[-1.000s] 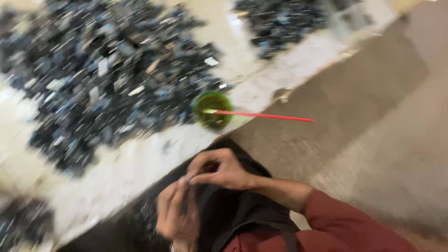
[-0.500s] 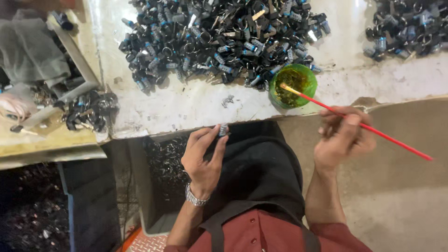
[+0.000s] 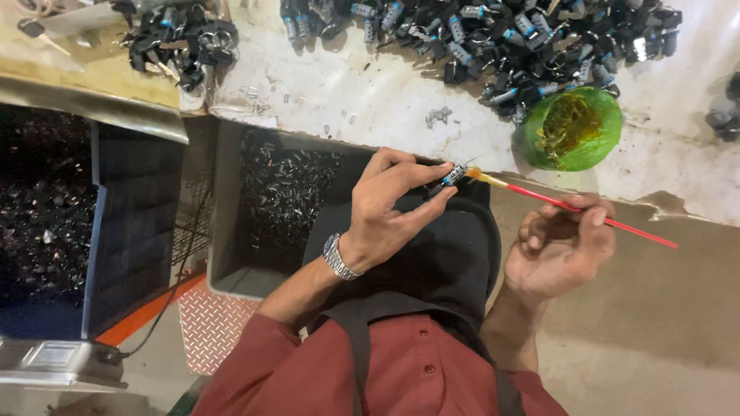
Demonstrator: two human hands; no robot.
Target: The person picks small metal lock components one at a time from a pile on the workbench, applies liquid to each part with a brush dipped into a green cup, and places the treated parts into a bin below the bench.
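1. Head view, the hold: the left hand point(image 3: 389, 212) pinches a small metal part point(image 3: 454, 173) between thumb and fingertips, raised over the lap just below the table edge, its end turned toward the other hand. Held out like this, the end of the part is free for the brush to reach.

2. Head view, the brush: the right hand point(image 3: 561, 250) is closed loosely round the red handle of a thin brush point(image 3: 570, 206), gripped well back so the yellowed tip lies against the part. I think the tip touches it, though the join is small and hard to read.

3. Head view, around them: a green bowl point(image 3: 572, 128) with a yellowish smear sits on the white table point(image 3: 370, 92) just beside the brush, handy for dipping. A heap of dark parts point(image 3: 493, 35) lies above it, and a grey bin point(image 3: 270, 204) with more pieces stands by the left knee, under the table edge. A wristwatch point(image 3: 339, 256) is on the left wrist.

4. Against the earlier frame: half a second ago the hands were apart, the brush tip resting in the bowl and the left hand holding the part alone. Now the tip has left the bowl and come to the part, and the view sits closer.
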